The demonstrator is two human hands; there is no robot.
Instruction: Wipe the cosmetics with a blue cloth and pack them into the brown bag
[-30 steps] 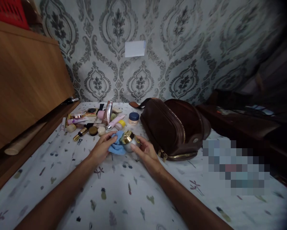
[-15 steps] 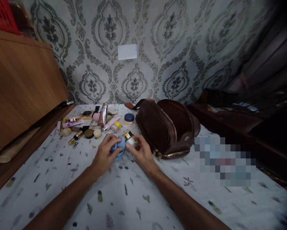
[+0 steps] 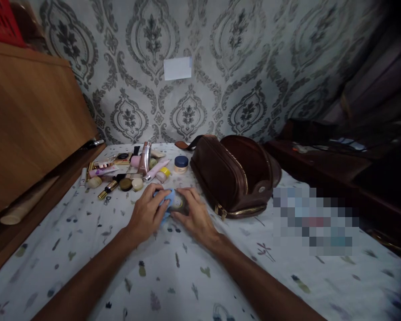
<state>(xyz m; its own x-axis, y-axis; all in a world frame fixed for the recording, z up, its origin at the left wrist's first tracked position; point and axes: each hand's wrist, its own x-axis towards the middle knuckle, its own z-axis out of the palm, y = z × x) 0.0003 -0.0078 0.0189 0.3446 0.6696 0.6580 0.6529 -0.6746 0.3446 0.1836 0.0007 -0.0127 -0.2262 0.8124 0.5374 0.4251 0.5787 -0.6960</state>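
Note:
Between my two hands, low over the patterned sheet, is a small jar (image 3: 178, 203); its end with a yellowish ring faces me, though it is blurred and partly covered. My right hand (image 3: 196, 215) grips the jar from the right, thumb below and fingers over the top. My left hand (image 3: 147, 209) is closed on a bunched light blue cloth (image 3: 167, 196), which presses against the jar's left side. Just right of my hands lies a brown leather bag (image 3: 220, 178), its zipped top gaping. A cream jar with a dark blue lid (image 3: 181, 164) stands beyond my hands.
Left of centre, tubes, small jars and compacts lie in a cluster, among them a rose-gold tube (image 3: 145, 158) and a yellow-lidded jar (image 3: 163, 174). A wooden cabinet (image 3: 33, 120) borders the left, the patterned wall (image 3: 207, 98) the back. A pixelated patch covers something at right.
The jar has turned in my hands: its gold band showed before, and now its ringed end faces me. The cloth stays in my left hand. The view has shifted slightly.

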